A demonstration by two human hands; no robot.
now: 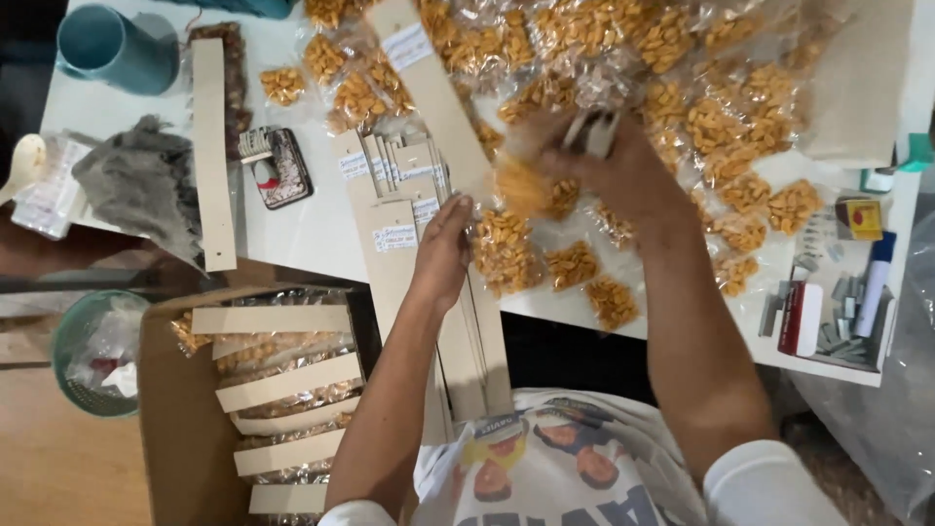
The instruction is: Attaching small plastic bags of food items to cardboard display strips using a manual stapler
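The person's left hand (443,248) lies flat near the middle of the frame, palm down, its fingers (458,209) stretched out and pressed on a stack of long cardboard strips (409,209) that runs from the table's (312,229) near edge up toward the top centre. Nothing is pinched there; the hand only pins the strips in place. The strips look thin and stiff along their length but easy to bend or crease, so they are probably best held flat or taken by their long edges.

The right hand (623,170), right of centre, is blurred. Its fingers look curled around a small clear packet of orange snack pieces (521,185) just to its left, though how tightly they close cannot be told. A pale object at the top of the hand is too smeared to identify. Such a packet is likely light, soft and crackly, with a slippery film and brittle contents, so a light pinch at its sealed edge would suit it better than a squeeze across the middle.

Many more such packets (721,127) cover the upper right of the table. In the lower left, a cardboard box (166,409) holds finished strips with packets hanging from them. A teal cup (112,49) stands at the upper left.
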